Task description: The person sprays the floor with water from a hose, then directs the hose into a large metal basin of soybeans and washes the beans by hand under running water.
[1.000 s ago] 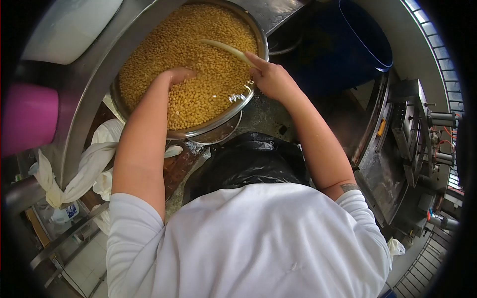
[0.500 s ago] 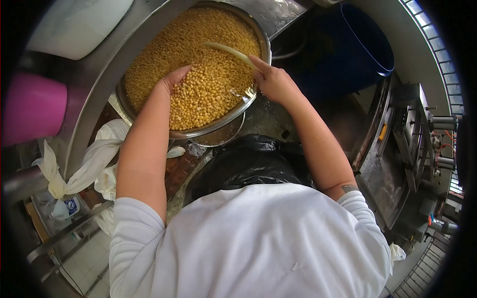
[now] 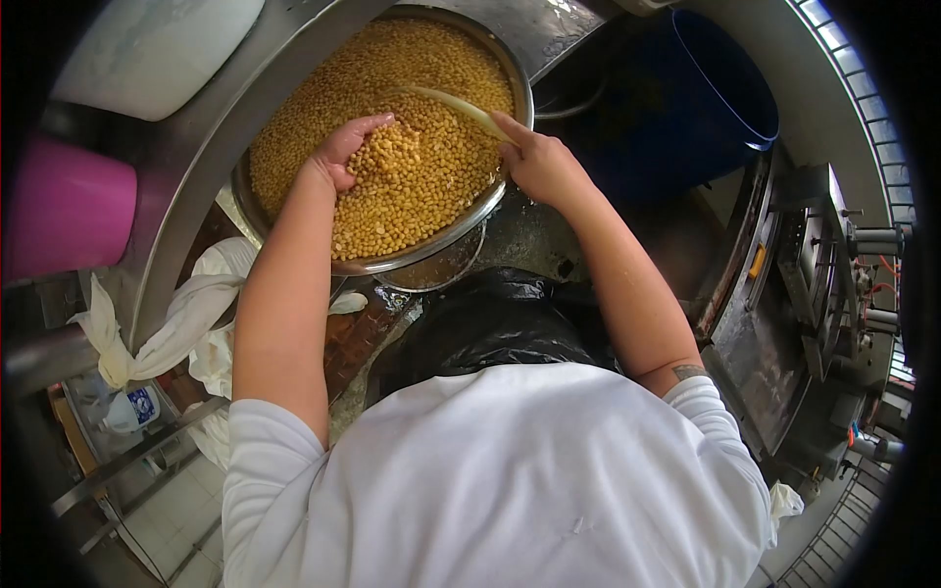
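Yellow soybeans (image 3: 431,196) fill a large round metal basin (image 3: 525,83) in front of me. My left hand (image 3: 343,152) is cupped at the left of the beans, palm turned inward, with a heap of wet soybeans against its fingers. At the basin's right side, my right hand (image 3: 544,171) grips the pale curved edge of what looks like a plastic bowl (image 3: 461,105). Most of that bowl is hidden under the beans, so its full shape cannot be made out.
On the left stand a pink bucket (image 3: 74,211) and a white container (image 3: 147,59); white cloth (image 3: 186,314) hangs knotted below them. A big blue barrel (image 3: 676,108) is at the upper right. Metal machinery (image 3: 784,314) lines the right side.
My left hand has risen out of the beans and moved slightly up, now showing its fingers with soybeans in them. My right hand stays nearly where it was, still gripping the pale edge.
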`<move>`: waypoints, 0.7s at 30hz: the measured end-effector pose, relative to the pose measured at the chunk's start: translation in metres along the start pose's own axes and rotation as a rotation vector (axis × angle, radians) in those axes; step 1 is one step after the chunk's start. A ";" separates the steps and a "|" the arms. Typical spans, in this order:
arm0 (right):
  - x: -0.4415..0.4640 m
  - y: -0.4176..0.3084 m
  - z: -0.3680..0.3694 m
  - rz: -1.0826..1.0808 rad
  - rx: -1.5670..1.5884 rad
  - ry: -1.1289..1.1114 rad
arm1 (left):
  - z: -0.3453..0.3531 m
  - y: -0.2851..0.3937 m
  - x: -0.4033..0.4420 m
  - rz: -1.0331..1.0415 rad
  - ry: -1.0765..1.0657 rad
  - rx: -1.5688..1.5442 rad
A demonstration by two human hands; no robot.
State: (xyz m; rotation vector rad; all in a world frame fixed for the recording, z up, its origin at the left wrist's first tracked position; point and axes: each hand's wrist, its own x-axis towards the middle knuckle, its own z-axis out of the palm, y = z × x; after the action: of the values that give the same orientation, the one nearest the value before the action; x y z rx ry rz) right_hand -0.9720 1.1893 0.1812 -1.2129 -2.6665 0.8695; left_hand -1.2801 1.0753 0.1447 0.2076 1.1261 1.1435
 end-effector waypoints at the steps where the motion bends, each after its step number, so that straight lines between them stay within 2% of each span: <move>1: 0.000 0.000 0.000 -0.002 0.000 0.003 | -0.001 0.000 0.000 -0.001 -0.001 0.001; 10: 0.002 0.002 0.002 -0.002 -0.008 -0.002 | -0.014 0.000 0.010 -0.020 -0.131 -0.006; 12: 0.002 0.002 0.003 -0.009 -0.011 0.006 | -0.011 0.002 0.010 0.104 0.001 0.239; 13: 0.001 0.003 0.004 -0.015 -0.013 0.014 | -0.002 0.004 0.003 0.104 0.000 0.239; 15: 0.001 0.003 0.003 -0.014 -0.010 0.006 | 0.022 0.009 -0.019 0.338 0.232 0.783; 16: 0.002 0.003 0.003 -0.014 -0.006 -0.001 | -0.003 0.009 0.001 0.341 0.258 0.844; 17: 0.001 0.002 0.002 -0.012 -0.006 -0.001 | 0.019 0.018 -0.019 0.340 0.257 0.844; 19: -0.001 -0.002 -0.001 0.024 0.009 -0.023 | 0.058 0.038 -0.059 0.209 0.256 1.281; 20: -0.001 -0.002 -0.002 0.026 0.007 -0.022 | 0.051 0.033 -0.056 0.300 0.330 1.422; 21: -0.002 -0.002 -0.001 0.023 0.017 -0.018 | 0.048 0.029 -0.053 0.301 0.328 1.421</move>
State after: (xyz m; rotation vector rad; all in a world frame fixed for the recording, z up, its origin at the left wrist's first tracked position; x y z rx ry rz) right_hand -0.9719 1.1877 0.1833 -1.2400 -2.6585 0.9088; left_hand -1.2581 1.0651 0.2176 1.3443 2.0977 0.4211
